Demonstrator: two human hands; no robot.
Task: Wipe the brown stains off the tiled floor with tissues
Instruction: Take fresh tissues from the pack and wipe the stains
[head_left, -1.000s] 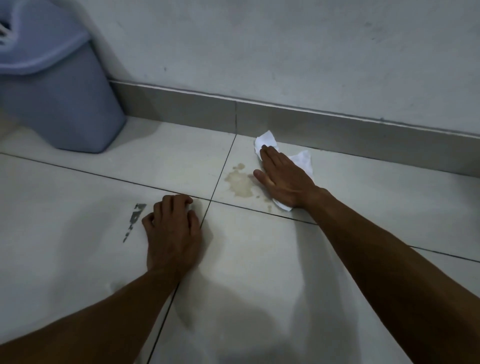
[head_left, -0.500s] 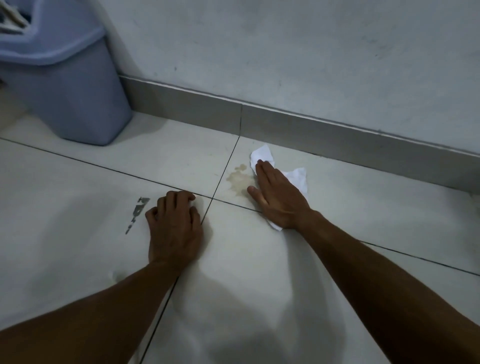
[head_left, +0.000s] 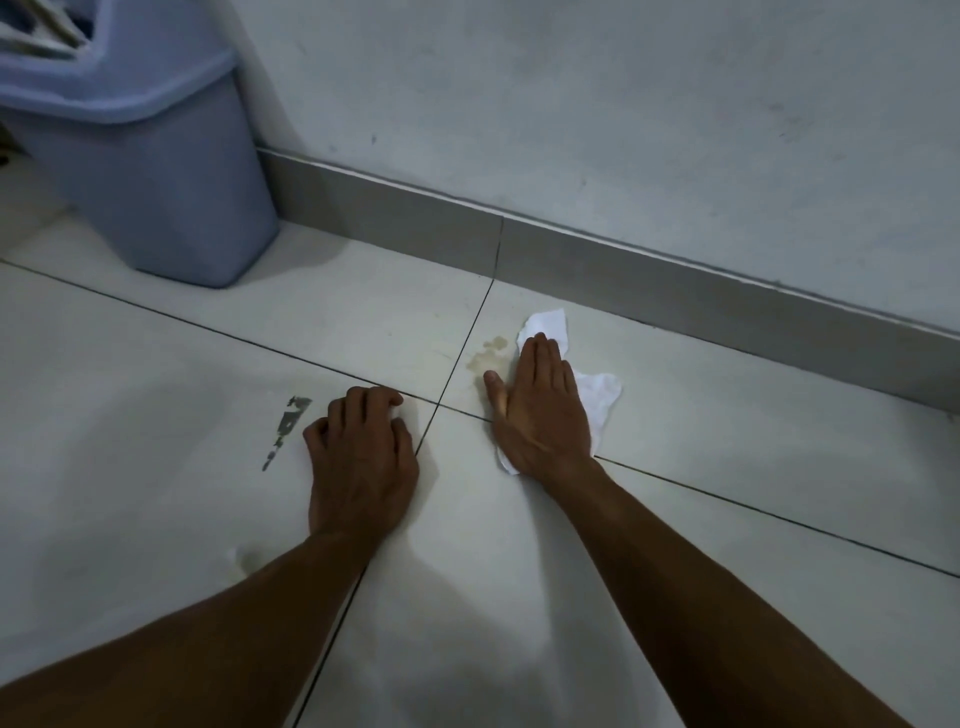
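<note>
A white tissue (head_left: 600, 391) lies flat on the pale tiled floor (head_left: 727, 467) near the skirting. My right hand (head_left: 540, 410) presses it down with straight fingers, covering most of it. Just left of that hand's fingertips a small brown stain (head_left: 488, 353) shows beside the tile joint. My left hand (head_left: 361, 452) rests on the floor left of the joint, its fingers curled under and holding nothing that I can see.
A light blue plastic bin (head_left: 156, 171) stands at the back left against the wall. A grey skirting board (head_left: 675, 280) runs along the wall. A dark grey scuff (head_left: 288, 421) marks the tile left of my left hand.
My right hand has slid the tissue left and toward me over the stain, which now looks smaller and fainter. My left hand has stayed in place.
</note>
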